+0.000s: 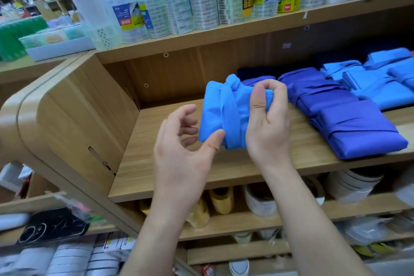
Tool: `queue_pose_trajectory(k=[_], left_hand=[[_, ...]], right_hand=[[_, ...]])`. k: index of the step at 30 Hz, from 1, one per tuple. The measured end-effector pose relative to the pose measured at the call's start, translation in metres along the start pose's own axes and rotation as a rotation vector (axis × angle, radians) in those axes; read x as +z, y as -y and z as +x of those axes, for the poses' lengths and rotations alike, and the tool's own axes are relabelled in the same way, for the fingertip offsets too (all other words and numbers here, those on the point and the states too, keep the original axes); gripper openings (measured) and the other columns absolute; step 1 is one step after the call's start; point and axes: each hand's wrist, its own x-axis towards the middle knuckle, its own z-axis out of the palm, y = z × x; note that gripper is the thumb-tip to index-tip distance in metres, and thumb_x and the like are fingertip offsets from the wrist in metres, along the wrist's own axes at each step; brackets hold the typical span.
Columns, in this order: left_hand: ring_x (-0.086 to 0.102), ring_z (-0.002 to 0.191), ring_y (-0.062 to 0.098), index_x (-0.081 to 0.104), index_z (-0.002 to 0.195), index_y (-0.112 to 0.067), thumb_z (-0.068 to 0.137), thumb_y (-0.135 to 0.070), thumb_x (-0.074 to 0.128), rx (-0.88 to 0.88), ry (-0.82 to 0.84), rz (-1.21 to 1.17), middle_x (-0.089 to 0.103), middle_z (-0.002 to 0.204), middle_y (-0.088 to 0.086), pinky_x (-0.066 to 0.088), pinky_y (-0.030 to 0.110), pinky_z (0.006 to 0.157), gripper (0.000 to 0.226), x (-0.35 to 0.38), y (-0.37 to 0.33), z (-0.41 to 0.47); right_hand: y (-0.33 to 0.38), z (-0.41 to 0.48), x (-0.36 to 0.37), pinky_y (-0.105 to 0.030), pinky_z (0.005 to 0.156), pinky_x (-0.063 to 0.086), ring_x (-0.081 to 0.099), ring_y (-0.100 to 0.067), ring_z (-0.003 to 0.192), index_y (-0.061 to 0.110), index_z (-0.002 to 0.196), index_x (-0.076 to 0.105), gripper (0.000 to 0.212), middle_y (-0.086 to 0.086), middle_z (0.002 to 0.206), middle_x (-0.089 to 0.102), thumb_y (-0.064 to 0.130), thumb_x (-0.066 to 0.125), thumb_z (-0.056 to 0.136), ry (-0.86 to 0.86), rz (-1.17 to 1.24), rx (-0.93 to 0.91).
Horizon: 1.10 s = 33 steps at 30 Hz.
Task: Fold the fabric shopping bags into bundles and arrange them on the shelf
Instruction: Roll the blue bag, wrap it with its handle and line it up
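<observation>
A light blue fabric bag bundle, wrapped by its own strap and knotted at the top, is held above the wooden shelf board. My right hand grips its right side, thumb in front and fingers curled over the top. My left hand is at the bundle's lower left, its thumb tip touching the fabric and its fingers loosely curled and holding nothing. Darker blue folded bundles lie on the shelf just to the right. Light blue bundles lie further back on the right.
The shelf's rounded wooden side panel closes off the left. The shelf above carries tape rolls and packaged goods. Below are more tape rolls and boxed items. Bare shelf board lies left of the bundles.
</observation>
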Motion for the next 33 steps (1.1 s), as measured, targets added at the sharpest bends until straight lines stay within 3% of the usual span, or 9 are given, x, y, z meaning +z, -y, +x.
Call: queue_pose_trajectory(k=[3, 8, 13, 15, 18, 21, 25, 30, 33], left_hand=[[0.071, 0.095, 0.011, 0.064, 0.117, -0.021, 0.076, -0.012, 0.08, -0.29, 0.25, -0.312, 0.074, 0.103, -0.005, 0.058, 0.026, 0.081, 0.045, -0.002, -0.004, 0.009], [0.073, 0.092, 0.021, 0.068, 0.108, -0.01, 0.07, 0.003, 0.08, -0.393, 0.286, -0.427, 0.076, 0.098, 0.003, 0.059, 0.035, 0.081, 0.042, 0.008, 0.0, 0.011], [0.073, 0.086, 0.012, 0.062, 0.11, -0.01, 0.062, -0.002, 0.084, -0.426, 0.365, -0.458, 0.076, 0.094, -0.003, 0.056, 0.023, 0.069, 0.053, 0.01, -0.002, 0.004], [0.07, 0.078, 0.009, 0.058, 0.114, -0.015, 0.058, -0.006, 0.085, -0.419, 0.39, -0.439, 0.074, 0.083, -0.006, 0.056, 0.023, 0.064, 0.062, 0.003, -0.003, 0.006], [0.069, 0.076, 0.01, 0.062, 0.117, -0.021, 0.056, -0.004, 0.083, -0.369, 0.466, -0.444, 0.073, 0.082, -0.005, 0.057, 0.025, 0.066, 0.066, -0.004, -0.004, 0.012], [0.071, 0.085, 0.015, 0.065, 0.115, -0.026, 0.053, -0.006, 0.087, -0.36, 0.518, -0.434, 0.075, 0.094, 0.001, 0.058, 0.027, 0.071, 0.069, -0.005, -0.002, 0.011], [0.069, 0.084, 0.02, 0.06, 0.124, -0.039, 0.053, -0.014, 0.093, -0.291, 0.617, -0.282, 0.073, 0.096, 0.015, 0.06, 0.043, 0.08, 0.082, -0.004, 0.001, 0.01], [0.071, 0.09, 0.018, 0.064, 0.118, -0.019, 0.066, -0.002, 0.084, -0.272, 0.509, -0.432, 0.074, 0.102, 0.007, 0.059, 0.031, 0.076, 0.058, 0.004, 0.0, 0.014], [0.066, 0.075, 0.016, 0.06, 0.109, -0.018, 0.069, -0.017, 0.08, -0.281, 0.256, -0.453, 0.071, 0.084, 0.0, 0.059, 0.034, 0.069, 0.045, 0.007, 0.006, 0.012]], right_hand=[[0.005, 0.001, -0.003, -0.017, 0.07, 0.044, 0.052, 0.006, 0.075, 0.022, 0.103, 0.052, 0.019, 0.027, 0.084, 0.056, 0.035, 0.038, 0.102, 0.188, 0.093, 0.053], [0.008, 0.0, -0.006, -0.041, 0.096, 0.05, 0.061, -0.015, 0.107, 0.032, 0.106, 0.063, 0.028, 0.007, 0.11, 0.064, 0.049, 0.042, 0.098, 0.283, 0.302, 0.413], [-0.003, -0.006, -0.005, -0.046, 0.075, 0.048, 0.052, -0.011, 0.071, 0.012, 0.082, 0.058, 0.047, 0.007, 0.071, 0.055, 0.052, 0.037, 0.095, 0.286, 0.041, 0.272], [-0.006, -0.006, -0.013, -0.036, 0.071, 0.047, 0.051, -0.004, 0.069, 0.016, 0.086, 0.061, 0.041, 0.014, 0.07, 0.057, 0.049, 0.038, 0.094, 0.394, 0.032, 0.23], [0.006, 0.003, -0.022, -0.012, 0.078, 0.041, 0.056, 0.005, 0.088, 0.03, 0.124, 0.055, 0.044, 0.025, 0.092, 0.06, 0.059, 0.035, 0.097, 0.626, -0.045, 0.182], [0.015, 0.011, -0.028, -0.006, 0.092, 0.034, 0.05, 0.0, 0.109, 0.034, 0.146, 0.031, 0.072, 0.013, 0.123, 0.054, 0.068, 0.026, 0.082, 0.811, -0.12, 0.24], [0.024, 0.011, -0.031, -0.024, 0.114, 0.026, 0.035, -0.008, 0.136, 0.032, 0.154, 0.01, 0.093, 0.007, 0.15, 0.036, 0.076, 0.021, 0.073, 1.069, -0.224, 0.257], [0.025, 0.005, -0.03, -0.02, 0.1, 0.036, 0.052, -0.004, 0.121, 0.031, 0.146, 0.035, 0.085, 0.013, 0.123, 0.058, 0.074, 0.043, 0.073, 0.704, 0.051, 0.422], [0.021, 0.002, -0.057, -0.03, 0.093, 0.053, 0.066, -0.009, 0.105, 0.045, 0.145, 0.033, 0.086, 0.003, 0.119, 0.062, 0.052, 0.078, 0.073, 0.739, 0.096, 0.497]])
